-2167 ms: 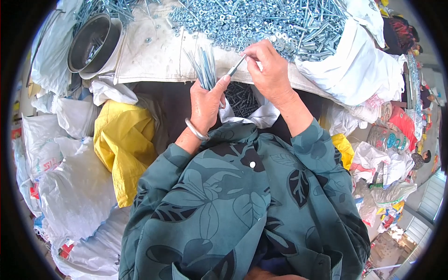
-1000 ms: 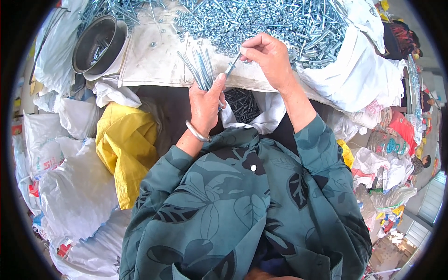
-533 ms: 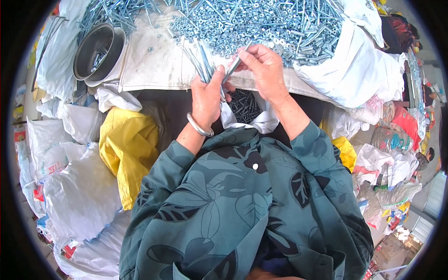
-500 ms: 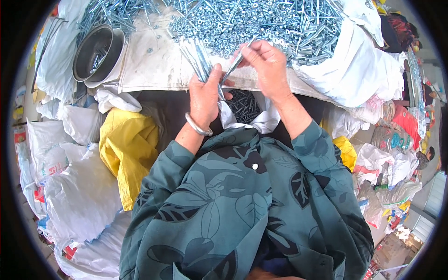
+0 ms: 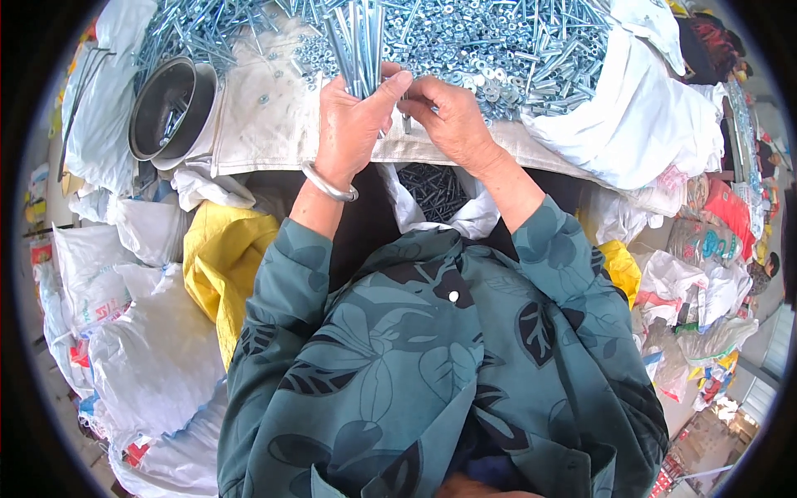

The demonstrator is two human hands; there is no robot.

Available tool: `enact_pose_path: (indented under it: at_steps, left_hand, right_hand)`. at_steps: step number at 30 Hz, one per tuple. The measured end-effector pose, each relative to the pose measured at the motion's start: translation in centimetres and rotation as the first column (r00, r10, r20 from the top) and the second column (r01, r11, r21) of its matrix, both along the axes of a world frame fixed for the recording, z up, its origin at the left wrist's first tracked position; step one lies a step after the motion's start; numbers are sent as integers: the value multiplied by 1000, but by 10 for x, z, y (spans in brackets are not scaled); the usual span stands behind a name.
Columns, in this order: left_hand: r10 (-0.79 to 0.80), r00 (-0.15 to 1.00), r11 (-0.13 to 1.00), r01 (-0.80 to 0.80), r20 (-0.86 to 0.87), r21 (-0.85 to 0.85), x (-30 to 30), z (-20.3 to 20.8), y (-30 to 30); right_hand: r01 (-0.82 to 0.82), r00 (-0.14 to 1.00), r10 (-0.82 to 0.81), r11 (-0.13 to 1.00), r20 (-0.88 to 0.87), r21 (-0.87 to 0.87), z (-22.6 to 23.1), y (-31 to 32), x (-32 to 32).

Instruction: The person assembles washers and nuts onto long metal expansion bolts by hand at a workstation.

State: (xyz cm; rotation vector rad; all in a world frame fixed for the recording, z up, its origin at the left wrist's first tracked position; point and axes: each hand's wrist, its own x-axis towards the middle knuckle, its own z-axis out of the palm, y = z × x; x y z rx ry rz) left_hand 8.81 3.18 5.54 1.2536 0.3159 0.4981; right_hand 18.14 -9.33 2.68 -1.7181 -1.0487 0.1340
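My left hand (image 5: 347, 129) is closed around an upright bundle of long silver bolts (image 5: 357, 51), their upper ends fanning out above the thumb. Right beside it, my right hand (image 5: 455, 126) has its fingers pinched together. The end of a silver metal rod (image 5: 406, 122) shows under its fingertips; the rest is hidden, so whether it is a whole bolt cannot be seen. Beyond both hands lies a wide heap of silver nuts, washers and bolts (image 5: 498, 50) on a pale cloth (image 5: 257, 124).
At the left, a dark metal bowl (image 5: 145, 124) holds a few silver pieces. Below the cloth's edge, a white bag (image 5: 477, 220) contains dark screws (image 5: 430, 192). White sacks (image 5: 158, 357) and a yellow sack (image 5: 220, 257) stand at my left; more bags (image 5: 672, 286) crowd the right.
My left hand has moved up and away with the bolts, which now stand more upright. My right hand has come down and left, from a raised slanted rod to beside the left thumb.
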Motion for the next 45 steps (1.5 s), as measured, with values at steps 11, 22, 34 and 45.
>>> enact_pose_path:
  at_steps: [11, 22, 34, 45]
  left_hand:
    - [5, 1000, 972, -6, 2, 234, 12, 3, 4]
    - [59, 998, 913, -48, -14, 405, 11, -1, 7]
    - [31, 997, 852, -65, 73, 520, 7, -1, 0]
    - [52, 998, 869, -68, 46, 491, 8, -3, 1]
  right_hand:
    - [6, 999, -4, 999, 39, -43, -6, 0, 5]
    - [13, 859, 74, 986, -507, 165, -5, -4, -3]
    - [112, 926, -45, 981, -376, 158, -8, -13, 13]
    - [99, 902, 1, 973, -433, 209, -13, 0, -8]
